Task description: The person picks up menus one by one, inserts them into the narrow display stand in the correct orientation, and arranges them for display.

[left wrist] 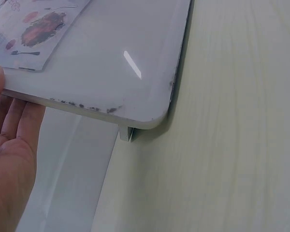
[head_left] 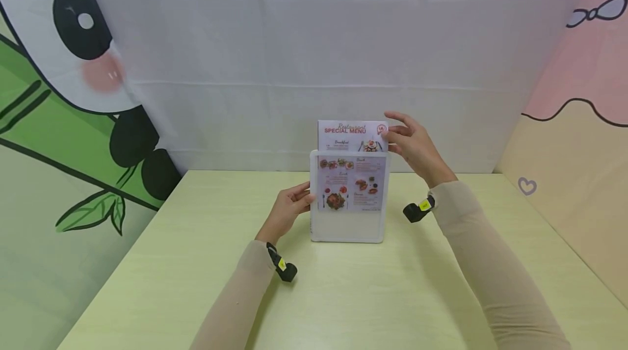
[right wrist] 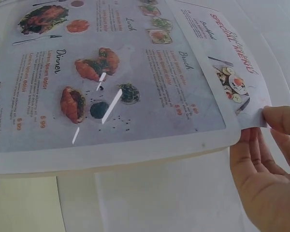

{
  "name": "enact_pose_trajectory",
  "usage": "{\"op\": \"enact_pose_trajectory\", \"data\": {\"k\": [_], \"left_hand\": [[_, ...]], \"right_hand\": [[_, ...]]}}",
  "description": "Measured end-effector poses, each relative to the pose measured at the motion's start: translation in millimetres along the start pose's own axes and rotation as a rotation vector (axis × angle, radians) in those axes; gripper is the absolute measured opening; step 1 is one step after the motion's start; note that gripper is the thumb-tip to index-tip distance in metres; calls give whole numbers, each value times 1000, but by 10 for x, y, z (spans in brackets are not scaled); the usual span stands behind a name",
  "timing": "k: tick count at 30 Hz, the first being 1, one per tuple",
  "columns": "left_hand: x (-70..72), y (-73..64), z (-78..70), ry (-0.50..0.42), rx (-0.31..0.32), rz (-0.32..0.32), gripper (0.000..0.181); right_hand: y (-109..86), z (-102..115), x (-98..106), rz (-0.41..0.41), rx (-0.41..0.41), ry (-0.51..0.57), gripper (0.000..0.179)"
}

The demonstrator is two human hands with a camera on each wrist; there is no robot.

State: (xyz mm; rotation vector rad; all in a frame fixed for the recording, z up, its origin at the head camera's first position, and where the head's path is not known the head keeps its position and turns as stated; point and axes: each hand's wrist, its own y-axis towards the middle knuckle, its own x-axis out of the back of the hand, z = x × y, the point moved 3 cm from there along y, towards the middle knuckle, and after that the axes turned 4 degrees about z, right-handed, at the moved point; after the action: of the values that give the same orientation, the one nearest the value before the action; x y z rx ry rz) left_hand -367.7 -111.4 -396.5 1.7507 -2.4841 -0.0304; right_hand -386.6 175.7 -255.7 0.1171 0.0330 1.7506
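A clear plastic menu stand [head_left: 348, 227] is upright on the pale table, toward the back. A printed menu sheet [head_left: 350, 132] headed "Special Menu" sits in it, its top third above the stand's rim. My left hand [head_left: 304, 198] grips the stand's left edge, thumb in front and fingers behind; the left wrist view shows that hand [left wrist: 9, 121] at the stand [left wrist: 111, 72]'s lower corner. My right hand [head_left: 390, 133] pinches the sheet's top right corner. In the right wrist view the fingertips [right wrist: 280, 118] hold the corner of the menu sheet [right wrist: 125, 72] just past the stand's rim [right wrist: 135, 154].
The table [head_left: 343, 295] meets a white cloth backdrop [head_left: 314, 66] just behind the stand. A panda-print drape [head_left: 73, 121] hangs along the left side and a pink and beige drape [head_left: 579, 148] along the right. A black camera is strapped on each wrist.
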Motion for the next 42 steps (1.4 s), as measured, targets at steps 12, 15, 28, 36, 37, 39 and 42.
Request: {"op": "enact_pose_trajectory", "data": {"k": [12,15,28,36,37,39,42], "left_hand": [[0,8,7,-12,0,4,50],[1,15,14,-11,-1,3,49],[-2,15,13,-7,-1,-1,49],[-7,11,10,6,2,-2,49],[-7,12,10,9,4,-3,49],[-6,14,11,15,4,-2,49],[-1,19,-1,13,18,6,49]], "right_hand": [[13,-17,17,-6,68,2,31],[11,-18,19,-15,67,26,27],[0,-58,3,-21,58,15,27],[-31,-105,2,-26,36,-54,27],[-34,-108,-3,-30,34,-52,28],[-36,-115,-10,-34,32,-49,28],[-37,-123,-20,-39,29,-47,28]]}}
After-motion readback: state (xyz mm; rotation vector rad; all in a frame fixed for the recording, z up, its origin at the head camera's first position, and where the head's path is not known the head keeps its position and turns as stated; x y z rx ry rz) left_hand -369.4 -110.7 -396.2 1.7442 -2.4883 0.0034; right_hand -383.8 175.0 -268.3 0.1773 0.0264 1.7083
